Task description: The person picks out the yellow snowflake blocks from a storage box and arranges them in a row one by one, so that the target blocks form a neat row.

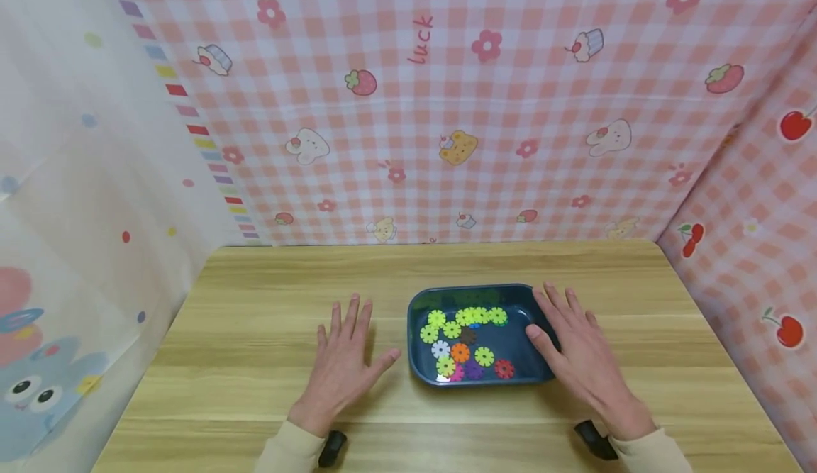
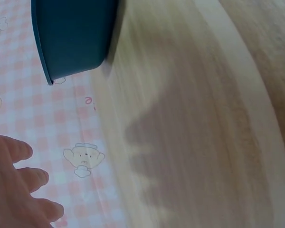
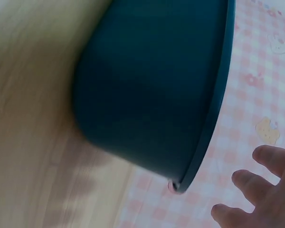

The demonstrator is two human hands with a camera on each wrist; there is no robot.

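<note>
A dark blue-green plastic tub point(image 1: 513, 342) stands on the table, right of the middle. Notched snowflake discs lie inside it: several yellow-green ones point(image 1: 484, 357), mostly at its left and back, plus an orange disc point(image 1: 460, 352), a white disc point(image 1: 440, 349), a purple disc point(image 1: 474, 369) and a red disc point(image 1: 504, 368). My left hand point(image 1: 341, 366) is spread with straight fingers, left of the tub and apart from it. My right hand point(image 1: 581, 356) overlaps the tub's right end in the head view, fingers extended, thumb over the inside. Both wrist views show the tub's outer wall point(image 2: 73, 42) point(image 3: 142, 90).
The wood-grain table point(image 1: 255, 296) reaches back to a pink checked cloth point(image 1: 383, 125). A white printed cloth point(image 1: 96, 175) hangs at the left, and a cherry-print cloth point(image 1: 740, 267) at the right. Black bands point(image 1: 332, 449) show at the wrists.
</note>
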